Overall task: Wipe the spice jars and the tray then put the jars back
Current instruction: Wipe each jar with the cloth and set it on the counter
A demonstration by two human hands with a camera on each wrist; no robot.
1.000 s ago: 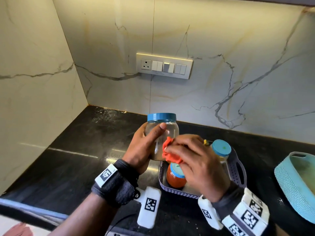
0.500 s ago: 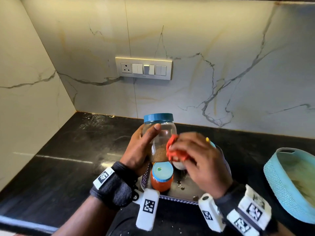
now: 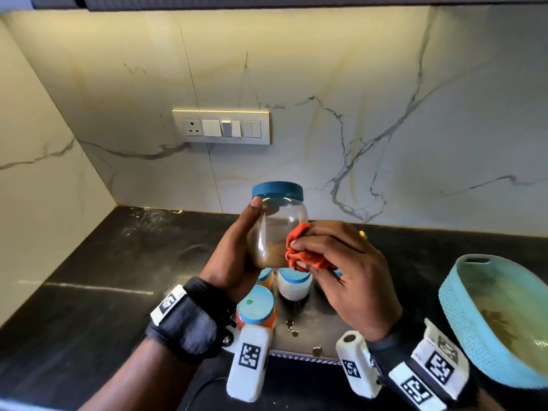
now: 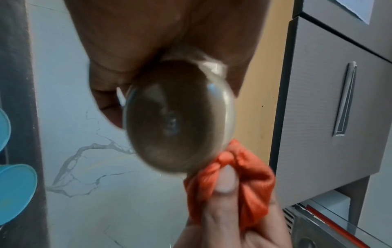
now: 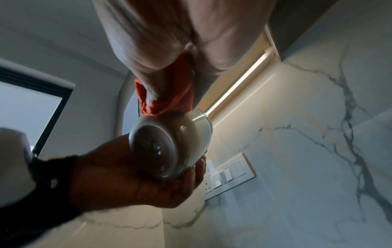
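Overhead, left hand [image 3: 234, 256] gripping lidded jar [image 3: 277, 229], right hand [image 3: 344, 271] clutching orange cloth [image 3: 302, 250] against it, wrist views showing the jar's base.

The right hand [image 3: 341, 268] hides the tray's [image 3: 305, 355] far side, and the teal basket [image 3: 474, 336] is cut off.

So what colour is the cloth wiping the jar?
Orange cloth, shown best in the left wrist view.

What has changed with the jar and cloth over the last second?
Little. The right hand has slid the orange cloth slightly down the side of the jar. The left hand still holds that jar up over the tray, and the other jars stay in it.
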